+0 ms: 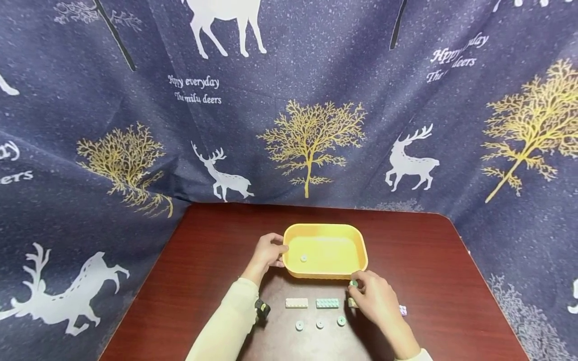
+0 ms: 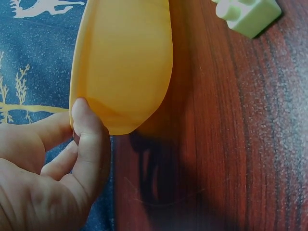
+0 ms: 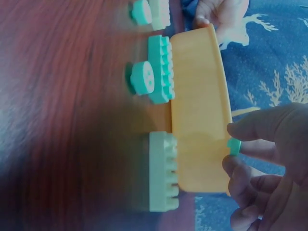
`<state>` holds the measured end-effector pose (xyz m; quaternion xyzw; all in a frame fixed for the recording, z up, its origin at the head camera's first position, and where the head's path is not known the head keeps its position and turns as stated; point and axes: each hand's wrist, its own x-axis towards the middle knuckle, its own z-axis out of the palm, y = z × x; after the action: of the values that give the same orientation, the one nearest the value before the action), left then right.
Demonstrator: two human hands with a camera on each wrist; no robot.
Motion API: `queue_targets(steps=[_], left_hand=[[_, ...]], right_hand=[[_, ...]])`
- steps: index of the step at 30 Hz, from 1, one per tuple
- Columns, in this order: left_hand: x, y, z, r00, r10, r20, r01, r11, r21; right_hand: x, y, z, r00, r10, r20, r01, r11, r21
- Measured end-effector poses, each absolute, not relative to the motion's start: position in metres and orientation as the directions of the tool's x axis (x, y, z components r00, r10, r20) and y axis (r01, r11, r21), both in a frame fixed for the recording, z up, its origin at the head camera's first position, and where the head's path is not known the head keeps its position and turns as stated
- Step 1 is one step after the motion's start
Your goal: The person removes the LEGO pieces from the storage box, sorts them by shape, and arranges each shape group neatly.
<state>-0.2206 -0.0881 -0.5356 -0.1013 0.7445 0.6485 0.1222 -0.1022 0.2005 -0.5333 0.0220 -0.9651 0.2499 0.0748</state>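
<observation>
My left hand (image 1: 270, 250) pinches the left rim of a yellow plastic box (image 1: 326, 275); the thumb and fingers grip its wall in the left wrist view. Inside the box lies one pale round toy piece (image 1: 304, 258). By the box's front right corner, my right hand (image 1: 376, 296) pinches a small green round toy piece (image 3: 234, 146) between thumb and fingers, close to the rim. Beneath that hand is a pale green building brick (image 3: 162, 172), partly covered in the head view. A teal brick (image 1: 327, 303) and a cream brick (image 1: 296, 303) lie in front of the box.
Several round pieces lie in a row nearest me: a left one (image 1: 299, 325), a middle one (image 1: 319, 324) and a greener one (image 1: 341, 321). A purple brick (image 1: 403, 310) shows beside my right wrist. A printed blue cloth (image 1: 289, 165) hangs behind the brown table (image 1: 226, 220).
</observation>
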Motion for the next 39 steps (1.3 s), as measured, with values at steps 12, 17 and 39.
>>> queue_targets(steps=[12,17,39], left_hand=[[-0.22,-0.088,-0.532,-0.949,0.003,-0.315,-0.31,0.162,0.937],[-0.22,-0.088,-0.531,-0.954,0.0,-0.3,-0.296,0.166,0.941],[-0.219,-0.088,-0.537,-0.952,-0.007,-0.306,-0.302,0.181,0.936]], right_hand=[[-0.091,0.211,-0.54,-0.996,0.024,0.089,-0.022,0.874,-0.485],[-0.087,0.212,-0.543,-0.995,0.025,0.1,-0.026,0.878,-0.479],[-0.062,0.212,-0.56,-0.995,0.001,0.099,-0.046,0.882,-0.469]])
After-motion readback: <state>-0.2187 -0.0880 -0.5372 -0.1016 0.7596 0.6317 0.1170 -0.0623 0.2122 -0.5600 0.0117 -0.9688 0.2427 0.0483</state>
